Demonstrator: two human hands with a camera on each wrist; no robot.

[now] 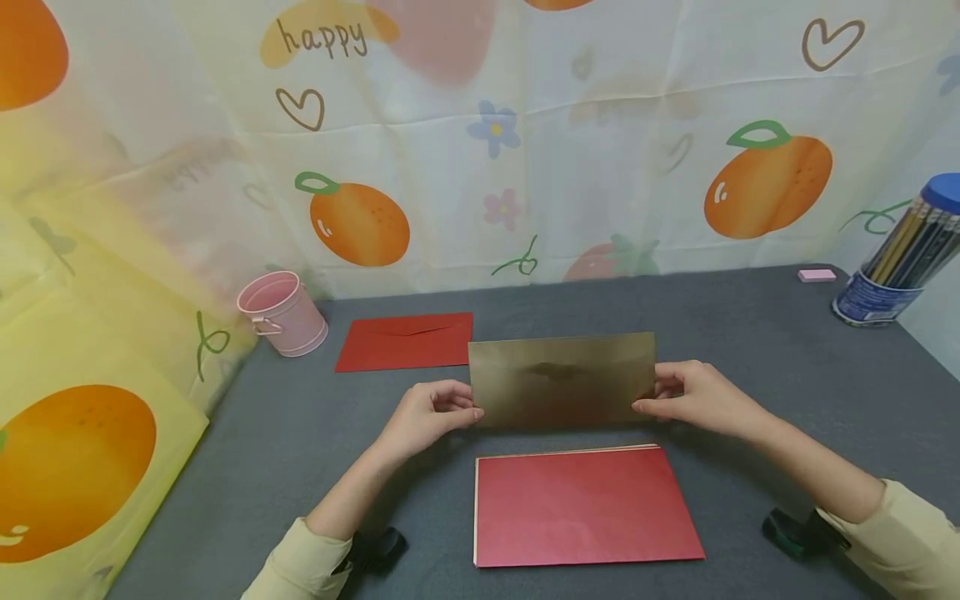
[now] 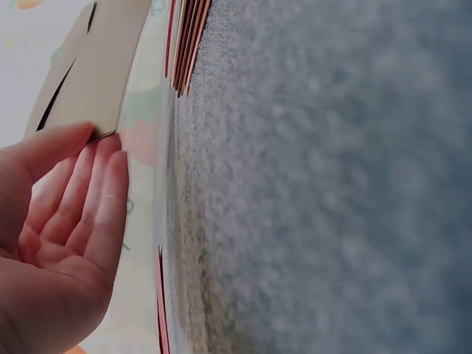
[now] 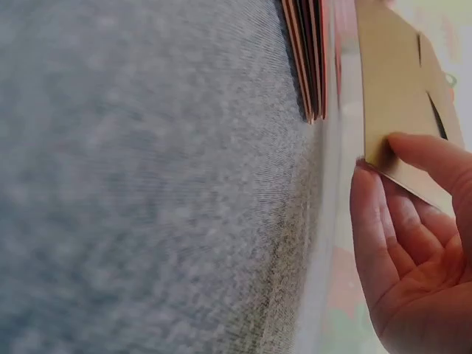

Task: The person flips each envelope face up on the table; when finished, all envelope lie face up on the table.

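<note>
- Grey felt table cover (image 1: 787,375) spread under everything, backed by a pale curtain (image 1: 600,167) printed with oranges, hearts and flowers; the word "happy" could be read near its upper left.
- Yellow sheeting (image 1: 82,400) with the same orange print lay along the person's left side of the table.
- Red stack of cards (image 1: 585,504) rested flat nearest the person, its long side running left to right, just below the raised sheet and apart from it.
- Gold envelope (image 1: 562,379) was held up off the felt between the two hands, long axis left to right, so each short end met one hand equally; neither hand was nearer.
- Red envelope (image 1: 408,340) lay flat behind it, flap side up, beside a pink bucket (image 1: 283,312).
- Clear tube of pencils (image 1: 903,254) with a blue cap leaned at the far right; its label was too small to read. A pink eraser (image 1: 816,275) lay near it.
- Left hand (image 1: 427,412) pinched the gold envelope's left end, thumb over curled fingers (image 2: 88,199).
- Right hand (image 1: 693,396) pinched the right end likewise, thumb on one face, fingers (image 3: 372,228) behind.
</note>
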